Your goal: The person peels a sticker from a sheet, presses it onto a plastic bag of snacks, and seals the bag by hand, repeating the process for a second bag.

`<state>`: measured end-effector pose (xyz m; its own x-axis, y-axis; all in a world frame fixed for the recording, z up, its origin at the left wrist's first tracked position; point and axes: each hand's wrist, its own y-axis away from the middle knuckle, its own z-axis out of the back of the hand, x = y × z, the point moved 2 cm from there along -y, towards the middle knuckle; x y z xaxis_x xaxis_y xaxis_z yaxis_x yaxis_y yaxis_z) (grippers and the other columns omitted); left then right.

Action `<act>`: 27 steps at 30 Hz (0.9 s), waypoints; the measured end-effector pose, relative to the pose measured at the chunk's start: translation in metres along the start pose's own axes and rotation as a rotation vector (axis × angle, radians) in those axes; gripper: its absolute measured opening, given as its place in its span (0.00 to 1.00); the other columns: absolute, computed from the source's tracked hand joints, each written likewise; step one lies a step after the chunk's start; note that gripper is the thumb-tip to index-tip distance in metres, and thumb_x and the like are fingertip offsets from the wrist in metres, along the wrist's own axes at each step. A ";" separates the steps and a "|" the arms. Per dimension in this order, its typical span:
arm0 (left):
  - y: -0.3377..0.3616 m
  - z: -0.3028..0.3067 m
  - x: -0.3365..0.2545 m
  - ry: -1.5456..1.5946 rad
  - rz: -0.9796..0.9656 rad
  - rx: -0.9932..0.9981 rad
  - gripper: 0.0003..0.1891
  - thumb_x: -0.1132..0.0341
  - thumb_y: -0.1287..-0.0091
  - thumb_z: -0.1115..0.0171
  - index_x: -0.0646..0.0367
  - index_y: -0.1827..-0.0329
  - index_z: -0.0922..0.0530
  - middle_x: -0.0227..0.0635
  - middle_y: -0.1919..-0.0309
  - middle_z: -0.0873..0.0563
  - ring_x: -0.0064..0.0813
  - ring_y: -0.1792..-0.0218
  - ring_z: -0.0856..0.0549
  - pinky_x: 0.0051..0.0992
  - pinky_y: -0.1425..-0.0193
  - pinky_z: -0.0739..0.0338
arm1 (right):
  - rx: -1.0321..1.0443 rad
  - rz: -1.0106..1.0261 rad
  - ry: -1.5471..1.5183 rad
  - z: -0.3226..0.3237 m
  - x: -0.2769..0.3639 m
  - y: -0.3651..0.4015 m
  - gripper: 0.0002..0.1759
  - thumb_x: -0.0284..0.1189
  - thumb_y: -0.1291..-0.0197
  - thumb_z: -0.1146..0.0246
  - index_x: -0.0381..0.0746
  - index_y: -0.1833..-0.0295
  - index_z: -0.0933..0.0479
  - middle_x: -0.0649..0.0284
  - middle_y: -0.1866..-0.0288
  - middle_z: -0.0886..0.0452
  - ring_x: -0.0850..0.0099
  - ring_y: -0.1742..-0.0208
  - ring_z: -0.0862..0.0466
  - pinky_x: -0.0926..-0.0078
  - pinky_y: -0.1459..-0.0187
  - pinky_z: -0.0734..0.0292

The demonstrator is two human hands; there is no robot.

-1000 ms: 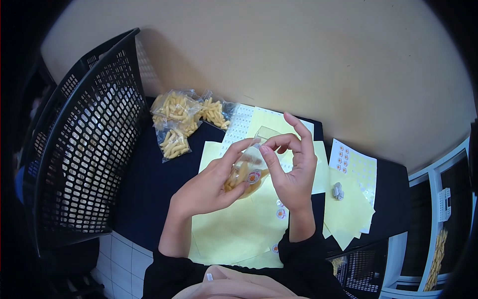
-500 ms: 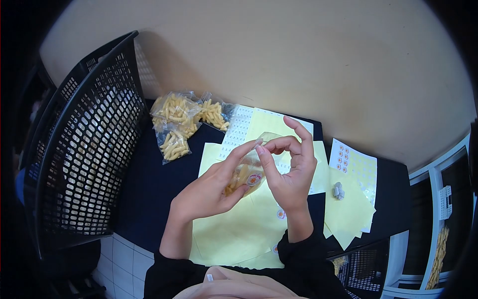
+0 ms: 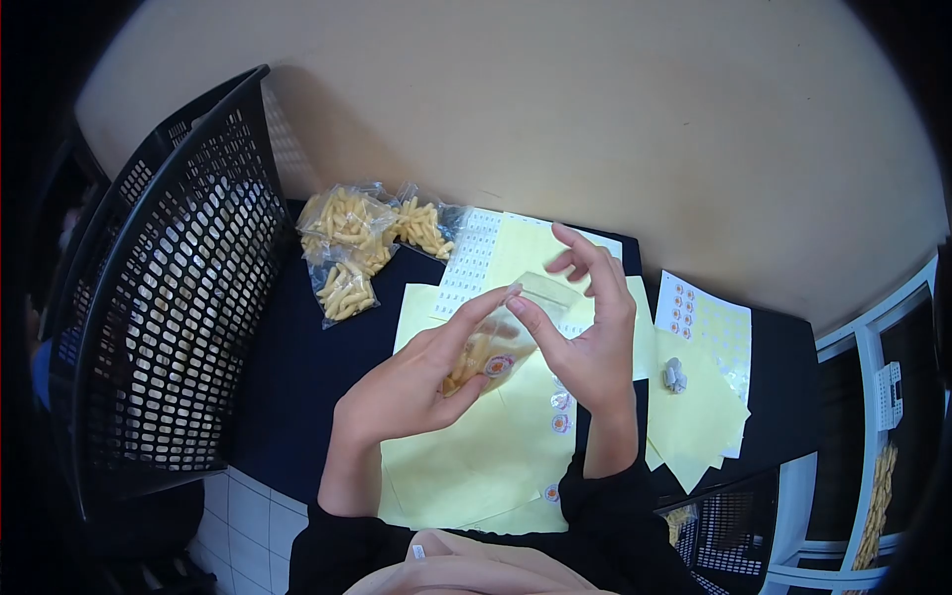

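My left hand (image 3: 421, 372) grips a clear plastic bag of yellow stick snacks (image 3: 471, 369), its thumb on the front face. On the bag's front is a round orange-and-purple sticker (image 3: 499, 367). The bag's upper part looks flat and holds no snacks. My right hand (image 3: 595, 327) is at the bag's upper edge, its thumb tip touching beside my left index fingertip. The other right fingers are raised and spread apart, away from the bag. Under both hands lie yellow sheets (image 3: 456, 466), with several round stickers (image 3: 560, 423) along the right side.
Filled snack bags (image 3: 347, 233) are piled at the back left beside a tall black basket (image 3: 178, 297). A label sheet (image 3: 468, 260) lies at the back. To the right are a sticker sheet (image 3: 684, 297) and a small grey crumpled lump (image 3: 674, 376) on yellow paper.
My right fingers have lifted and opened away from the bag's top, while the thumb stays by the edge. More of the bag's upper part shows. My left hand keeps its hold.
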<state>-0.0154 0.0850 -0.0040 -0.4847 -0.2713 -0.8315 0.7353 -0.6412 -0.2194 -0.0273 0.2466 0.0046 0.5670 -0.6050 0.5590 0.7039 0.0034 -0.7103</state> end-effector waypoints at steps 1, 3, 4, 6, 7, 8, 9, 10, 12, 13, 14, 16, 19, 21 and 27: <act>0.000 -0.001 0.000 0.001 0.000 0.001 0.36 0.78 0.46 0.47 0.54 0.33 0.52 0.50 0.52 0.24 0.51 0.51 0.23 0.37 0.47 0.29 | 0.050 -0.001 -0.107 -0.001 -0.003 0.001 0.30 0.25 0.56 0.33 0.38 0.43 0.32 0.63 0.73 0.22 0.71 0.69 0.24 0.74 0.60 0.30; 0.001 -0.004 0.001 0.055 0.009 0.050 0.35 0.76 0.45 0.47 0.57 0.34 0.52 0.50 0.52 0.24 0.48 0.50 0.23 0.37 0.46 0.30 | 0.126 -0.086 -0.282 -0.004 -0.004 0.004 0.30 0.24 0.54 0.35 0.38 0.42 0.33 0.63 0.73 0.21 0.70 0.69 0.22 0.73 0.58 0.31; 0.002 -0.005 0.001 0.055 0.009 0.050 0.35 0.76 0.45 0.47 0.57 0.34 0.52 0.50 0.52 0.24 0.48 0.50 0.23 0.37 0.46 0.30 | 0.199 -0.170 -0.457 -0.006 -0.005 0.006 0.29 0.23 0.53 0.36 0.38 0.41 0.34 0.62 0.72 0.20 0.69 0.68 0.21 0.73 0.56 0.31; 0.004 -0.007 0.006 0.152 0.088 0.036 0.34 0.71 0.43 0.43 0.60 0.37 0.52 0.51 0.51 0.26 0.46 0.47 0.25 0.38 0.44 0.32 | 0.218 -0.149 -0.428 -0.005 -0.005 0.006 0.29 0.22 0.51 0.38 0.37 0.41 0.35 0.60 0.72 0.19 0.69 0.67 0.19 0.74 0.56 0.32; 0.004 -0.007 0.007 0.151 0.088 0.035 0.34 0.71 0.43 0.43 0.60 0.37 0.52 0.51 0.51 0.26 0.46 0.47 0.25 0.38 0.44 0.32 | 0.232 -0.157 -0.414 -0.005 -0.003 0.007 0.29 0.22 0.51 0.38 0.38 0.40 0.35 0.61 0.72 0.19 0.70 0.67 0.19 0.74 0.55 0.33; 0.003 -0.005 0.008 0.002 0.010 -0.059 0.34 0.68 0.43 0.41 0.61 0.38 0.50 0.51 0.50 0.27 0.44 0.45 0.26 0.38 0.43 0.33 | 0.246 -0.164 -0.401 -0.005 -0.002 0.007 0.29 0.22 0.51 0.38 0.38 0.40 0.35 0.63 0.72 0.19 0.71 0.67 0.19 0.74 0.54 0.34; 0.003 -0.003 0.007 -0.148 -0.069 -0.154 0.34 0.65 0.43 0.38 0.62 0.39 0.49 0.51 0.49 0.28 0.43 0.43 0.28 0.38 0.42 0.34 | 0.248 -0.162 -0.402 -0.005 -0.001 0.008 0.29 0.22 0.51 0.38 0.38 0.40 0.35 0.63 0.72 0.19 0.71 0.67 0.19 0.74 0.54 0.34; 0.000 0.000 0.007 -0.102 -0.029 -0.219 0.31 0.61 0.45 0.36 0.61 0.43 0.42 0.47 0.50 0.28 0.39 0.45 0.28 0.33 0.46 0.31 | 0.254 -0.142 -0.347 -0.005 0.001 0.009 0.30 0.22 0.51 0.38 0.38 0.40 0.36 0.64 0.72 0.19 0.72 0.66 0.19 0.74 0.53 0.35; -0.003 0.007 0.004 -0.117 -0.087 -0.317 0.19 0.65 0.43 0.38 0.61 0.53 0.32 0.41 0.57 0.24 0.35 0.54 0.24 0.29 0.53 0.29 | 0.260 -0.122 -0.292 -0.007 0.004 0.011 0.31 0.22 0.51 0.38 0.39 0.39 0.37 0.65 0.73 0.19 0.72 0.66 0.19 0.75 0.51 0.36; -0.003 0.009 0.005 -0.117 -0.088 -0.319 0.19 0.65 0.43 0.38 0.61 0.53 0.32 0.41 0.57 0.24 0.35 0.54 0.24 0.29 0.53 0.29 | 0.254 -0.092 -0.270 -0.008 0.006 0.011 0.31 0.22 0.51 0.38 0.40 0.39 0.37 0.66 0.72 0.18 0.73 0.65 0.19 0.74 0.50 0.37; -0.003 0.010 0.007 -0.151 -0.131 -0.351 0.13 0.69 0.45 0.38 0.62 0.59 0.29 0.38 0.61 0.24 0.32 0.58 0.24 0.27 0.56 0.29 | 0.249 -0.063 -0.249 -0.009 0.008 0.012 0.32 0.22 0.51 0.38 0.40 0.38 0.38 0.67 0.72 0.18 0.73 0.65 0.19 0.74 0.49 0.38; -0.003 0.010 0.007 -0.183 -0.171 -0.384 0.08 0.74 0.46 0.39 0.63 0.65 0.27 0.36 0.65 0.23 0.28 0.62 0.24 0.25 0.59 0.30 | 0.256 -0.067 -0.263 -0.011 0.010 0.013 0.32 0.22 0.51 0.38 0.40 0.38 0.38 0.67 0.72 0.18 0.73 0.65 0.19 0.74 0.49 0.38; -0.004 0.011 0.005 -0.211 -0.177 -0.453 0.03 0.76 0.45 0.41 0.62 0.69 0.26 0.34 0.71 0.23 0.26 0.69 0.25 0.23 0.65 0.32 | 0.253 -0.050 -0.252 -0.011 0.014 0.013 0.32 0.22 0.50 0.38 0.40 0.38 0.38 0.68 0.71 0.18 0.73 0.65 0.19 0.73 0.49 0.38; -0.003 0.012 0.007 -0.269 -0.194 -0.422 0.03 0.76 0.44 0.42 0.63 0.68 0.27 0.33 0.72 0.24 0.25 0.71 0.26 0.22 0.66 0.33 | 0.244 -0.027 -0.229 -0.011 0.015 0.013 0.32 0.22 0.51 0.38 0.40 0.38 0.38 0.68 0.71 0.18 0.73 0.65 0.19 0.73 0.50 0.39; 0.000 0.013 0.002 -0.226 -0.159 -0.495 0.05 0.74 0.43 0.42 0.64 0.69 0.29 0.38 0.73 0.25 0.33 0.70 0.25 0.27 0.66 0.31 | 0.222 0.043 -0.074 -0.008 0.015 0.011 0.31 0.23 0.52 0.37 0.41 0.40 0.36 0.70 0.73 0.19 0.76 0.68 0.20 0.74 0.54 0.40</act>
<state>-0.0228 0.0754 0.0014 -0.6570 -0.3805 -0.6509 0.7530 -0.2882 -0.5915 -0.0146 0.2316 0.0014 0.6223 -0.5404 0.5662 0.7507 0.2074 -0.6272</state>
